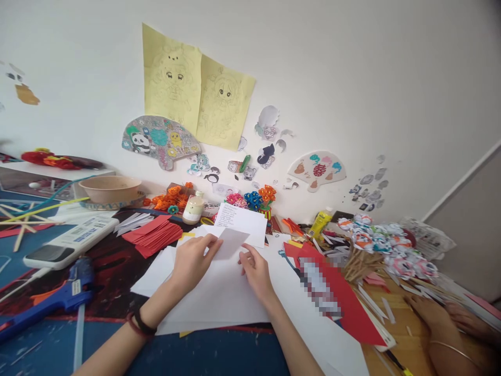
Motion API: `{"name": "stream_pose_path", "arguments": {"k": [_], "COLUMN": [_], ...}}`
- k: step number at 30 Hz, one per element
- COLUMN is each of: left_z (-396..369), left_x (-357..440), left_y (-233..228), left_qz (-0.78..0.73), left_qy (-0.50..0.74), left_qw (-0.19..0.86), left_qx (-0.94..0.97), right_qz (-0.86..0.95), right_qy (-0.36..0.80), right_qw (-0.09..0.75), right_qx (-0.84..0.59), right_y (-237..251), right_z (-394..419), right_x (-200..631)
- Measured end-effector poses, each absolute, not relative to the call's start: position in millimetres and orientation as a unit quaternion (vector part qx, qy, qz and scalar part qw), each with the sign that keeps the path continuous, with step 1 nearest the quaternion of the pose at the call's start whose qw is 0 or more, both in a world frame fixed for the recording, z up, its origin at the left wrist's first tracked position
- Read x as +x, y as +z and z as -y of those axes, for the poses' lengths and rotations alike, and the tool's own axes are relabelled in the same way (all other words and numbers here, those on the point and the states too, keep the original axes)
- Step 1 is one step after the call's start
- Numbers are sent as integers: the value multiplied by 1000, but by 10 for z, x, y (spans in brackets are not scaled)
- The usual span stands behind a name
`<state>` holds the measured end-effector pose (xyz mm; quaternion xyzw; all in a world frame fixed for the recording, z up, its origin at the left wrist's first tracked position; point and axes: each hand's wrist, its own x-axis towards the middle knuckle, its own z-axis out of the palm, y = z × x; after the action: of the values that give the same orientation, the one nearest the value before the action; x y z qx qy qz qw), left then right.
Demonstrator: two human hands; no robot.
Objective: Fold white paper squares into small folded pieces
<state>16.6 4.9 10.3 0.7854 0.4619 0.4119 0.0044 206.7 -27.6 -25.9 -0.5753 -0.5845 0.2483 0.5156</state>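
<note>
Small white paper piece (230, 243) sits at center frame, on top of big white sheets (219, 297) spread over the surface. Looks early in the folding: one corner/edge lifted, no finished shape yet, so most creasing seems left to do.

Left hand (191, 261): palm down, forearm coming in from lower left, thumb & fingers pinching the paper's left edge, grip closed on it. Right hand (256, 269): fingertips pressed near the paper's lower right edge, fingers loosely curled, not pinching anything, just holding it flat.

Nearby: red paper stack (152, 235) left of center, blue glue gun (58, 295) lower left, paper flowers on sticks (376, 243) at right. Another person's hands (442, 313) lower right, well apart.
</note>
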Motion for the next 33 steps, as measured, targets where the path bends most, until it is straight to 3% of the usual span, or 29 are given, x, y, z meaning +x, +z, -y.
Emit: {"name": "stream_pose_path", "arguments": {"k": [3,6,12,19,25,33], "left_z": [-33,-79,-26,195,303,360], "left_x": [188,184,205,373,496,580], "left_y": [147,101,-2,-62,-172,-265], "left_qz": [-431,-432,-517,-466,-476,-451], "left_qy": [459,461,384,284,275,284], "left_qw": [152,214,74,-87,-85,20], "left_qx": [762,745,761,833,831,846], "right_qz": [574,604,599,598,639,661], "right_qy": [259,312,367,424,405,430], "right_qw": [528,507,479,470,434,434], "right_qx": [-570,-530,-527,-492,-489,-437], "right_y": [-235,-218,-238,-190,-200,-182], "right_z": [267,278,306,345,396,413], "right_x": [2114,2146,2118,2035,1990,1950]}}
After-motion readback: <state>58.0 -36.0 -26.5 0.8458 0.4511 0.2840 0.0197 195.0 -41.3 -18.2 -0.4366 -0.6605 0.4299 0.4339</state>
